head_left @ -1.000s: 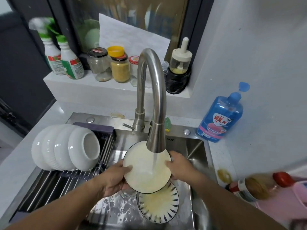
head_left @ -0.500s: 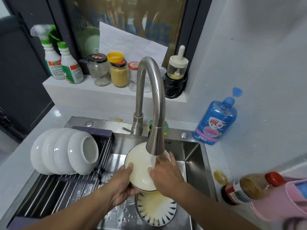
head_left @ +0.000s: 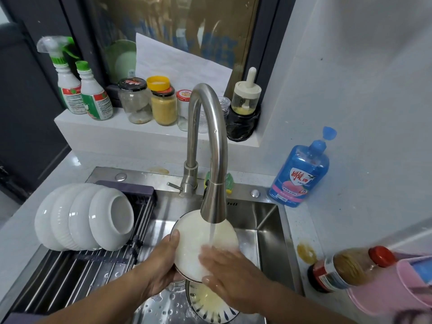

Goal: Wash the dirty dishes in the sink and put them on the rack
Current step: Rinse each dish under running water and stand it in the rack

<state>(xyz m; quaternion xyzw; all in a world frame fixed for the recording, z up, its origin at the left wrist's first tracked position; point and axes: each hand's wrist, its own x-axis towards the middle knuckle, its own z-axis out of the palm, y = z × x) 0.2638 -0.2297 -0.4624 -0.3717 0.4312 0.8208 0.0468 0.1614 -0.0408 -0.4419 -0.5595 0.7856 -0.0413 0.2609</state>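
**Right hand [head_left: 229, 272] slides lower on the plate [head_left: 191, 244]**

Down it goes! Since half a second ago the right hand has slipped towards the plate's lower edge, and more of the pale face now shows under the water.

Over on the left, four white bowls [head_left: 84, 216] lie nested on their sides on the rack [head_left: 77, 272], already washed by the look of them. Next comes the left hand [head_left: 161, 265]. Its thumb is hooked over the plate's near rim and its fingers are curled behind, so it carries the plate, tilted, above the sink [head_left: 268, 242]. The faucet [head_left: 210, 136] pours straight onto the face. The right hand lies flat on the plate with fingers spread, rubbing and gripping nothing.

Just beneath, a patterned plate [head_left: 210, 305] sits on the sink floor with yellowish residue, still waiting its turn. Far right, a blue soap bottle [head_left: 301, 174] stands on the bench [head_left: 339, 218].

The plate looks like glazed ceramic: stiff, fairly weighty, breakable, and slick when wet. I'd hold it at the rim, thumb in front and fingers behind, for the carry to the rack.
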